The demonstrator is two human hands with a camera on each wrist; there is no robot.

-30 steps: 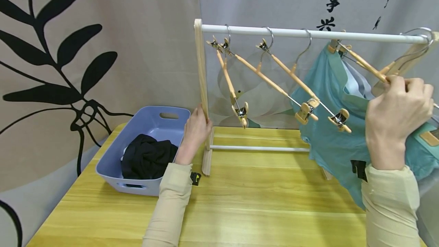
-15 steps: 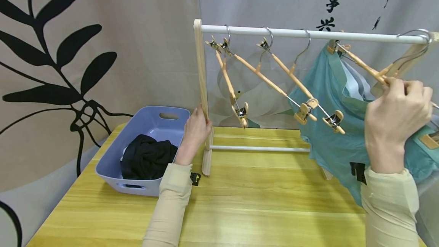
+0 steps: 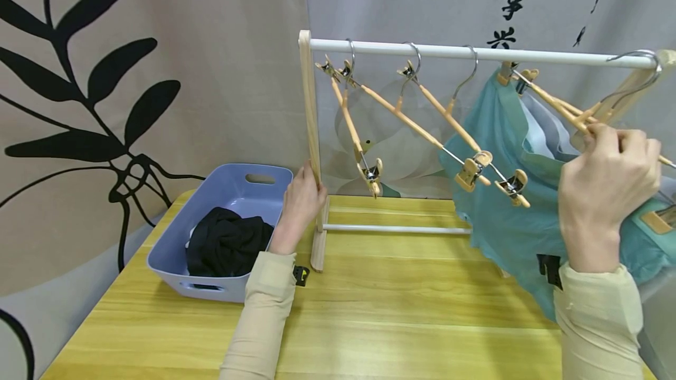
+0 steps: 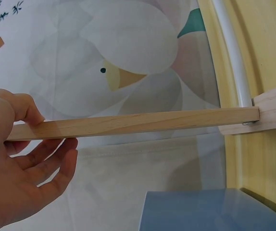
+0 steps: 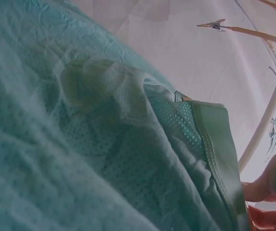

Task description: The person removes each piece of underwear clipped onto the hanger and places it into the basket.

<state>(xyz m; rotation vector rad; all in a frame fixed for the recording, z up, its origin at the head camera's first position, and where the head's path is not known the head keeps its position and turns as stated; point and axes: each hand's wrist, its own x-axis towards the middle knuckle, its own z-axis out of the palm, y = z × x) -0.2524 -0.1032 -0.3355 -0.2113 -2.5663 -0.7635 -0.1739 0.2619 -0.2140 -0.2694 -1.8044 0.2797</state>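
Observation:
My left hand [image 3: 303, 204] grips the left wooden post [image 3: 308, 113] of a clothes rack; in the left wrist view its thumb and fingers lie on either side of that post [image 4: 152, 123]. At the right end of the rack, my right hand [image 3: 612, 192] holds the wooden bar of a clip hanger [image 3: 549, 100]. A teal garment [image 3: 512, 233] with a wide waistband hangs there, a clip at its far end. Its dotted mesh fabric [image 5: 104, 144] fills much of the right wrist view, where only a few fingertips show. My right hand and forearm hide part of the garment.
Several wooden clip hangers [image 3: 406, 119] hang from the white rail [image 3: 438, 50] between my hands. Left of the rack, a blue basket [image 3: 211, 183] holds a crumpled black cloth [image 3: 229, 242]. All stands on a yellow wooden table [image 3: 412, 309] before a printed curtain.
My right hand has shifted slightly left and down with the hanger, and the teal garment has moved a little left. My left hand stays on the post.

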